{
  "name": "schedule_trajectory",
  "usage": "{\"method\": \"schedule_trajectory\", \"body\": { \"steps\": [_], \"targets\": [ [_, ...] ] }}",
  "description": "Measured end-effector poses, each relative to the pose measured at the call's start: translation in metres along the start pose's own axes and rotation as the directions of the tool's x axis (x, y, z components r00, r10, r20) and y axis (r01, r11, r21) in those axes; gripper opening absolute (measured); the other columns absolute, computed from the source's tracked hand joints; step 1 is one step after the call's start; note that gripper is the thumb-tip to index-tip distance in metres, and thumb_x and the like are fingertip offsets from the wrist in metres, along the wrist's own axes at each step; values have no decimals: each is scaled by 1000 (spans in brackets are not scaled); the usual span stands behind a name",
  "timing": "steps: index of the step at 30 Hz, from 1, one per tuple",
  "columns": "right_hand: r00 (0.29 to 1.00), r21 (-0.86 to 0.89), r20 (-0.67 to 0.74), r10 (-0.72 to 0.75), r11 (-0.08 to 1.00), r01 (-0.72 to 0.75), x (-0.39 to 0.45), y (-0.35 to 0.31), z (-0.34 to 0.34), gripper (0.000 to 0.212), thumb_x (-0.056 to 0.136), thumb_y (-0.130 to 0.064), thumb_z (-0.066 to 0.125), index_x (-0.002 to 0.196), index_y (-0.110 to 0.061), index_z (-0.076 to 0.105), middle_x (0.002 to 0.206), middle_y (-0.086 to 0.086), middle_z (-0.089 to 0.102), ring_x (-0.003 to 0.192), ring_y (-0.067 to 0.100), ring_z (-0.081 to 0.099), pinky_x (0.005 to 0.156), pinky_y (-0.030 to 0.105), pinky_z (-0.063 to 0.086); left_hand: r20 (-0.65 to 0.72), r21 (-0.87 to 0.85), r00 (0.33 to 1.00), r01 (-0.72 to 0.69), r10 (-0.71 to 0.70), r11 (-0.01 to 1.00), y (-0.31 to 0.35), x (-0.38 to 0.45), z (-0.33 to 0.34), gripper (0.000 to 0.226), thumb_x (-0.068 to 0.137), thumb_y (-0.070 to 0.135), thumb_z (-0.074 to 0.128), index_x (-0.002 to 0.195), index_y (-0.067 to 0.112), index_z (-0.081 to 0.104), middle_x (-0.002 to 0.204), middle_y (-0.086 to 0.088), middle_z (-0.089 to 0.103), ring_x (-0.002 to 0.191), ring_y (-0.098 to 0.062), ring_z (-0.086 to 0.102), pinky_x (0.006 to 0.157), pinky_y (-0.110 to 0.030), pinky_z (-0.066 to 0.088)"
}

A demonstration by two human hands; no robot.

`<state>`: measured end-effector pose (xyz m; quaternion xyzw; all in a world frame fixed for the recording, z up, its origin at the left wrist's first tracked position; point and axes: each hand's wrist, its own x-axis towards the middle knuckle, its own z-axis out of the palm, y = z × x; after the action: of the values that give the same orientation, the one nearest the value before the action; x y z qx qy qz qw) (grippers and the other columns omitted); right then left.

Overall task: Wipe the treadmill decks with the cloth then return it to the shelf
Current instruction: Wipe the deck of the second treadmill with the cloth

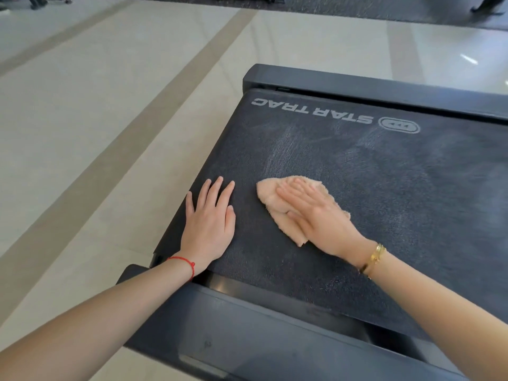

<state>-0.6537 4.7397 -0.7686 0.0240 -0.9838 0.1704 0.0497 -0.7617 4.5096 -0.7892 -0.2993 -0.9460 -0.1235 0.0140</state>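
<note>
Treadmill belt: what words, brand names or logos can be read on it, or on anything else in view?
"STAR TRAC": pale letters on the treadmill belt, upside down from this view, near its far end.
Oval logo beside the lettering: a symbol, no readable text.
Faint marking on the near frame cover: too blurred to read.
Nothing else legible.

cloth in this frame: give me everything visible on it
The cloth is a small peach-pink terry rag, fluffy at its edges, crumpled into an uneven flat wad. It lies on the dark textured treadmill belt, near its left half, below the STAR TRAC lettering. The right hand lies flat on it, fingers straight, covering its middle. The left hand rests on the belt, clear of it.
</note>
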Motion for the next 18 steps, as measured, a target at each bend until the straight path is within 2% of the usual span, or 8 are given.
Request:
{"method": "schedule_trajectory", "body": {
  "steps": [3, 6, 9, 15, 18],
  "targets": [
    [981, -26, -92, 169, 985, -172, 15, 22, -7, 50, 104, -26, 42, 152, -20, 29, 159, 2, 27, 149, 21, 16, 122, 31, 1, -5, -4, 1000, -2, 2, 1000, 0, 0, 1, 53, 103, 28, 29, 155, 25, 25, 163, 0, 21, 152, -21, 10, 119, -58, 15],
    [973, -28, -137, 187, 981, -192, 23, 21, -4, 50, 103, -20, 42, 151, -13, 30, 157, 5, 31, 148, 27, 19, 119, 26, -2, -10, 0, 1000, -5, 5, 1000, 0, 0, 1, 53, 103, 28, 29, 155, 25, 25, 163, -1, 21, 152, -21, 10, 120, -58, 14],
    [988, 11, -98, 117, 993, -117, 11, 3, 1, 48, 104, -19, 42, 150, -12, 32, 157, 5, 30, 149, 26, 16, 122, 29, 0, -17, 2, 1000, -4, 4, 1000, 0, 0, 1, 53, 103, 27, 30, 155, 24, 25, 162, -2, 22, 152, -23, 11, 120, -58, 15],
    [991, 77, 14, -131, 988, 130, -45, -52, 16, 51, 101, -13, 48, 150, -13, 33, 156, 0, 31, 150, 21, 13, 123, 35, 7, -14, 11, 1000, -7, 7, 1000, 0, 0, 0, 52, 103, 27, 31, 155, 25, 25, 163, -1, 21, 152, -22, 11, 120, -56, 15],
    [990, 60, 22, -137, 989, 135, -63, -53, 18, 53, 100, -13, 48, 151, -16, 32, 157, -2, 30, 150, 18, 13, 123, 32, 7, -11, 9, 1000, -16, 16, 1000, -1, 0, 0, 52, 103, 27, 30, 155, 25, 24, 163, -1, 20, 152, -22, 10, 120, -56, 14]
  ]
}}
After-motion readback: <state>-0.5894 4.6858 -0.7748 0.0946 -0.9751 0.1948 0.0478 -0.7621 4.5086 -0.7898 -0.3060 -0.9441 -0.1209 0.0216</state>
